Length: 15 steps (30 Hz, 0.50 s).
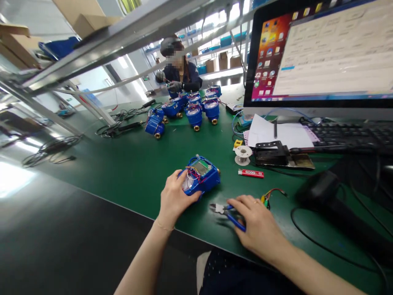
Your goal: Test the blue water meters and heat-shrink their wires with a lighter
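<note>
A blue water meter (209, 177) lies on the green table, its top uncovered to show a small display and loose thin wires. My left hand (175, 194) is closed round the meter's near left side, thumb in front and fingers over the top. To the right, my right hand (256, 217) holds wire cutters (236, 221) with blue handles, low over the table. Their jaws are a little apart and point left toward the meter, not touching it. Just beyond my right hand lie small connectors (266, 202) with coloured leads.
Several more blue meters (194, 116) stand farther back, before a gloved person (187, 76). A monitor (319, 57), keyboard (353, 137) and papers (274, 132) occupy the right. Nearer are a solder wire spool (243, 155), a red tube (251, 173) and a dark handheld scanner (322, 192). Cables (123, 125) lie left.
</note>
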Motion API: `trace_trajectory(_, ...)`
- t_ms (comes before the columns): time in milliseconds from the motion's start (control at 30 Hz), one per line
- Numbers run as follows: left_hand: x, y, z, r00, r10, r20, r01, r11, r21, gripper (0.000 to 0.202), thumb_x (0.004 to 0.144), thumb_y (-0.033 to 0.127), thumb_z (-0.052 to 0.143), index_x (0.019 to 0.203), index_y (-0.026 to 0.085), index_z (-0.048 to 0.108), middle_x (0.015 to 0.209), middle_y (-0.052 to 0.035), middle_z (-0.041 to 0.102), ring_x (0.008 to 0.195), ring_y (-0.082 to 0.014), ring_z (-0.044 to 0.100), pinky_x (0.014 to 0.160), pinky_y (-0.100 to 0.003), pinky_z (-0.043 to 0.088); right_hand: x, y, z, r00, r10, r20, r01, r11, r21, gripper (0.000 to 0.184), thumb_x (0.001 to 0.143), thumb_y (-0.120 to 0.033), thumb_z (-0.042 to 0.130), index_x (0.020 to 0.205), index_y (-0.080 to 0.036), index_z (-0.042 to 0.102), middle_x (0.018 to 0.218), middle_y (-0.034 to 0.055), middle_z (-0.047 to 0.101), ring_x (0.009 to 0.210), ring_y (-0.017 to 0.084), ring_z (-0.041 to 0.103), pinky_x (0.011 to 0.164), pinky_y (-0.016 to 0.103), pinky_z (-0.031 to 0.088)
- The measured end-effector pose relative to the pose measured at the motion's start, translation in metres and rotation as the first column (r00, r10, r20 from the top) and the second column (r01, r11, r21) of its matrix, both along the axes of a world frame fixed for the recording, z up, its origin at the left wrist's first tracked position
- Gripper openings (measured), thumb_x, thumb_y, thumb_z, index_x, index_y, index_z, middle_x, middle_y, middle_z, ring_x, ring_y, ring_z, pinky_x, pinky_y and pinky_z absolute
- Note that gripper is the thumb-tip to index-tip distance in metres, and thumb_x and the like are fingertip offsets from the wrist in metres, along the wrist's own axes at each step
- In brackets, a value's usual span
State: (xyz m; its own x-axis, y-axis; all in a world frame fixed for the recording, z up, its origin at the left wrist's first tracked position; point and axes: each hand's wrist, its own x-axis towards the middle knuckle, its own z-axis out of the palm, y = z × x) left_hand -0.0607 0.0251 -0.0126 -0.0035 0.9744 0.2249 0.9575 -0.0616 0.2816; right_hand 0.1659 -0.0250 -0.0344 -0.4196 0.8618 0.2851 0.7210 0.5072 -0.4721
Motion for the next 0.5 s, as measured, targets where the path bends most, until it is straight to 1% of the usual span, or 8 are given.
trace_trajectory(67, -0.002, 0.0, -0.004, 0.98, 0.19, -0.054, -0.183, 0.977, 0.107, 0.064, 0.068, 0.05, 0.061, 0.124, 0.022, 0.047, 0.128, -0.0128, 0.046, 0.119, -0.0325, 0.042, 0.097, -0.046, 0.041, 0.016, 0.007, 0.0, 0.999, -0.043, -0.022, 0.045, 0.997, 0.07, 0.04, 0.069, -0.009, 0.053, 0.109, -0.011, 0.056, 0.099, 0.0104, 0.051, 0.09, 0.026, 0.047, 0.08, 0.041, 0.039)
trace_trajectory(100, -0.005, 0.003, -0.005, 0.962, 0.268, -0.061, -0.259, 0.958, 0.127, 0.064, 0.071, 0.053, 0.057, 0.125, 0.021, 0.046, 0.129, -0.0143, 0.044, 0.12, -0.0346, 0.041, 0.096, -0.049, 0.041, 0.022, 0.01, 0.0, 0.998, -0.057, -0.02, 0.059, 0.992, 0.108, 0.039, 0.07, -0.009, 0.051, 0.109, -0.01, 0.056, 0.099, 0.0108, 0.051, 0.09, 0.026, 0.047, 0.08, 0.042, 0.039)
trace_trajectory(167, -0.014, 0.011, -0.006, 0.932, 0.36, -0.05, -0.355, 0.932, 0.077, 0.069, 0.072, 0.057, 0.053, 0.129, 0.019, 0.042, 0.132, -0.0165, 0.04, 0.122, -0.0374, 0.038, 0.095, -0.052, 0.04, 0.031, 0.016, 0.0, 0.996, -0.087, -0.007, 0.087, 0.981, 0.173, 0.038, 0.072, -0.011, 0.049, 0.11, -0.009, 0.056, 0.1, 0.0116, 0.051, 0.091, 0.027, 0.047, 0.079, 0.042, 0.039)
trace_trajectory(200, -0.021, 0.014, -0.006, 0.93, 0.365, -0.039, -0.364, 0.931, 0.025, 0.071, 0.072, 0.056, 0.053, 0.131, 0.019, 0.039, 0.134, -0.0166, 0.038, 0.123, -0.0374, 0.037, 0.096, -0.052, 0.04, 0.034, 0.019, 0.001, 0.995, -0.102, -0.001, 0.1, 0.975, 0.201, 0.038, 0.073, -0.011, 0.047, 0.11, -0.009, 0.056, 0.1, 0.012, 0.051, 0.091, 0.027, 0.048, 0.079, 0.043, 0.04)
trace_trajectory(267, -0.034, 0.018, -0.008, 0.95, 0.311, -0.01, -0.311, 0.949, -0.05, 0.072, 0.073, 0.053, 0.054, 0.134, 0.021, 0.034, 0.136, -0.0144, 0.037, 0.126, -0.0349, 0.036, 0.1, -0.051, 0.037, 0.041, 0.022, 0.001, 0.992, -0.128, 0.004, 0.123, 0.959, 0.257, 0.037, 0.076, -0.011, 0.046, 0.111, -0.009, 0.056, 0.1, 0.0126, 0.051, 0.091, 0.028, 0.048, 0.079, 0.044, 0.04)
trace_trajectory(333, -0.045, 0.017, -0.014, 0.973, 0.229, 0.018, -0.229, 0.973, -0.024, 0.068, 0.076, 0.048, 0.053, 0.135, 0.024, 0.031, 0.135, -0.0109, 0.039, 0.127, -0.0315, 0.036, 0.103, -0.049, 0.034, 0.049, 0.024, -0.003, 0.988, -0.155, -0.007, 0.149, 0.935, 0.322, 0.036, 0.077, -0.012, 0.045, 0.112, -0.01, 0.055, 0.101, 0.0129, 0.051, 0.092, 0.029, 0.049, 0.079, 0.044, 0.04)
trace_trajectory(400, -0.05, 0.016, -0.024, 0.977, 0.211, 0.012, -0.211, 0.977, 0.038, 0.066, 0.075, 0.049, 0.054, 0.133, 0.022, 0.035, 0.135, -0.0123, 0.037, 0.127, -0.032, 0.036, 0.104, -0.048, 0.034, 0.059, 0.026, -0.014, 0.983, -0.183, -0.028, 0.179, 0.902, 0.394, 0.038, 0.078, -0.011, 0.044, 0.115, -0.012, 0.052, 0.102, 0.0127, 0.052, 0.091, 0.029, 0.05, 0.08, 0.044, 0.04)
trace_trajectory(500, -0.046, 0.031, -0.04, 0.973, 0.23, -0.004, -0.227, 0.966, 0.126, 0.058, 0.076, 0.05, 0.052, 0.128, 0.027, 0.04, 0.135, -0.0112, 0.036, 0.125, -0.0328, 0.037, 0.1, -0.049, 0.039, 0.074, 0.034, -0.046, 0.979, -0.191, -0.065, 0.198, 0.853, 0.482, 0.052, 0.078, -0.01, 0.044, 0.128, -0.024, 0.043, 0.103, 0.0087, 0.054, 0.088, 0.029, 0.054, 0.076, 0.042, 0.042)
